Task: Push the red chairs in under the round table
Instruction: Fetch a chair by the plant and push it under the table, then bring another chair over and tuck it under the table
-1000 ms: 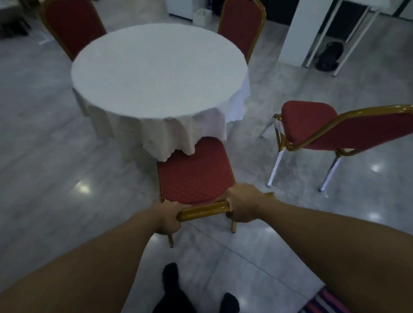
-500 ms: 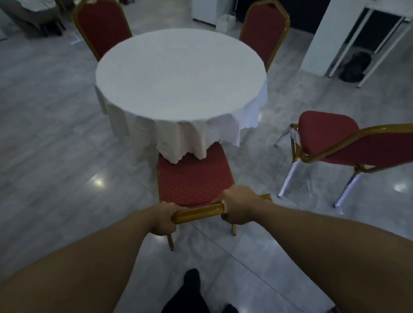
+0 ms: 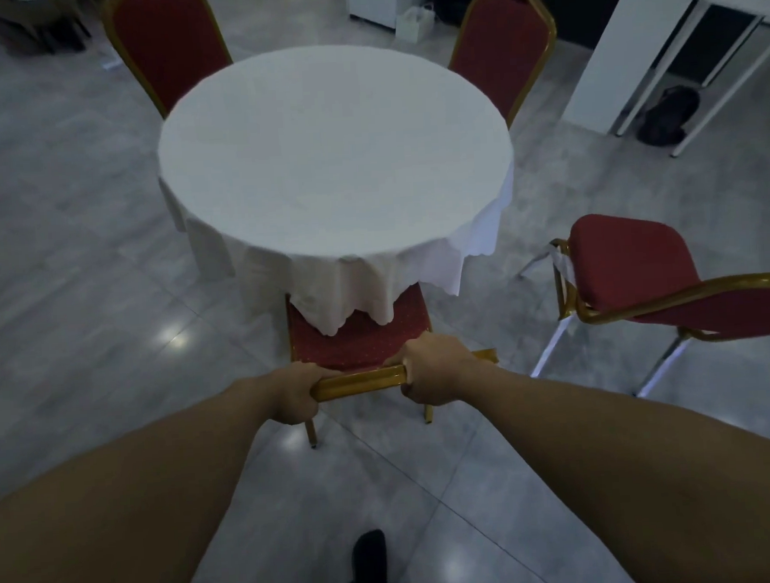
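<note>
A round table (image 3: 334, 154) under a white cloth stands in the middle of the floor. Directly in front of me is a red chair with a gold frame (image 3: 359, 342); its seat reaches partly under the hanging cloth. My left hand (image 3: 296, 398) and my right hand (image 3: 428, 369) both grip the gold top rail of its backrest. Two more red chairs stand at the far side, one at the back left (image 3: 170, 47) and one at the back right (image 3: 501, 45). A fourth red chair (image 3: 630, 272) stands apart from the table on the right, turned sideways.
A white pillar (image 3: 620, 38) and a white metal frame table (image 3: 727, 13) stand at the back right, with a dark bag (image 3: 667, 116) on the floor beneath. A white box (image 3: 412, 23) sits behind the table. My dark shoes (image 3: 368, 562) are on the glossy grey tiles.
The chair in my hands has slid forward, so more of its seat lies under the tablecloth. I have stepped closer to the table.
</note>
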